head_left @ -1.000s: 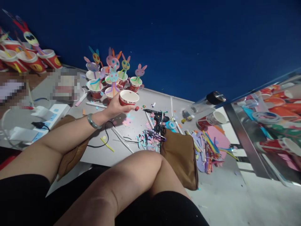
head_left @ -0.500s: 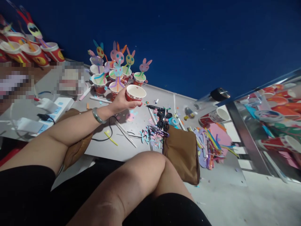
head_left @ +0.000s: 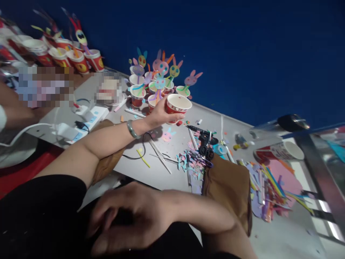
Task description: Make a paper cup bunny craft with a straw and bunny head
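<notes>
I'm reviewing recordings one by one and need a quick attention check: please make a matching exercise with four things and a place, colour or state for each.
1. left grip
2. right grip
3. bangle
4. power strip

A. around an arm
B. white, with a black plug
C. holding a red-and-white cup
D. in front of black clothing

Pairs: 1-C, 2-D, 3-A, 4-B

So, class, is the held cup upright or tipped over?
Upright: the cup in the left hand has its mouth facing up, white inside showing.
</notes>
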Demonstrator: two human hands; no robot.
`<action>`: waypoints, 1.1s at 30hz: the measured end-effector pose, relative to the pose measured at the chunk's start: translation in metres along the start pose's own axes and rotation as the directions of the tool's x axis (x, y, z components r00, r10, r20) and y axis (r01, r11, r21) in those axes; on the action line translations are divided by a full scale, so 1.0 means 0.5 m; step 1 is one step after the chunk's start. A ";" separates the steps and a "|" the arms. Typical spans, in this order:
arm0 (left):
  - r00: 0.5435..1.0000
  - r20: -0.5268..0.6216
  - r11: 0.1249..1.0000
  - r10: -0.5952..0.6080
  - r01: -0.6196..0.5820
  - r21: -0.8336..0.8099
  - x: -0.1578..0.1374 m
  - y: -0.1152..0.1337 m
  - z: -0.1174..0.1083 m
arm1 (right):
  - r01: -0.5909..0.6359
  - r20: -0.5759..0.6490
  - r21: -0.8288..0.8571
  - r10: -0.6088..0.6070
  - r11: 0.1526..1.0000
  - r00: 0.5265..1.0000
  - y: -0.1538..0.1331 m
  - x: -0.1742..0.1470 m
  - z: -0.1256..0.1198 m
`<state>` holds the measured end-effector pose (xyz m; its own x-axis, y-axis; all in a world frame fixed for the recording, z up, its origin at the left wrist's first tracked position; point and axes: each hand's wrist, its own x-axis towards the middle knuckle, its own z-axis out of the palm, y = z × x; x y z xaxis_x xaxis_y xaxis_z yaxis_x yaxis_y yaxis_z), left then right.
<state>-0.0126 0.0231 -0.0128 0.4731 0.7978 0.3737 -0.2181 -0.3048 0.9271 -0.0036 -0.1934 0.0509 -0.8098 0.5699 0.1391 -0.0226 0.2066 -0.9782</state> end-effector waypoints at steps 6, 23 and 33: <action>1.000 -0.011 0.999 0.006 -0.006 -0.041 0.004 0.002 0.000 | -0.403 -0.445 -0.611 0.125 0.681 0.887 0.083 -0.115 -0.085; 1.000 -0.023 0.994 0.015 -0.018 -0.105 0.009 -0.002 -0.002 | -0.683 -0.609 -0.665 0.309 0.302 0.730 0.204 -0.138 -0.156; 0.996 -0.045 0.983 -0.075 0.067 -0.172 0.000 -0.004 0.010 | -0.425 -0.581 -0.252 0.215 0.869 0.785 0.006 -0.165 -0.271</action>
<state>-0.0079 0.0212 -0.0143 0.4493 0.8412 0.3009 -0.3294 -0.1571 0.9310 0.1428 -0.1320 0.0576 -0.2999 0.9539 -0.0116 0.4725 0.1379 -0.8705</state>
